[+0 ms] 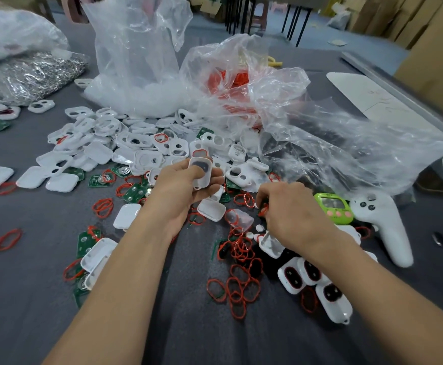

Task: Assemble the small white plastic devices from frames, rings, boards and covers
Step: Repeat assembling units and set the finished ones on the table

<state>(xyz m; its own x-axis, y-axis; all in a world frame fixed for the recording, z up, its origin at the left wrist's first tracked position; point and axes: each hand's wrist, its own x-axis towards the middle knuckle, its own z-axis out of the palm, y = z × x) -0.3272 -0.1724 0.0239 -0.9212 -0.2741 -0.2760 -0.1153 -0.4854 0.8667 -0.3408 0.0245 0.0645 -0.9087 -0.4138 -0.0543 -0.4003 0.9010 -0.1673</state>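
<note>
A: State of left hand (186, 188)?
B: Fingers curled round a white frame (200, 173), thumb on its face, held well left of the green timer (333, 208).
A: And right hand (291, 209)?
B: Just left of the timer, palm down, fingertips pinching a red ring (263, 209).
A: Other parts?
B: Finished white devices (302, 276) lie below the timer, near it. Loose red rings (238, 285) sit below-left. Green boards (133, 193) and white covers (127, 216) are far left of it.

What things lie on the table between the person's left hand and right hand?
The head view shows a white cover, some red rings and a translucent shell between the right hand and the left hand, which holds a white frame.
</note>
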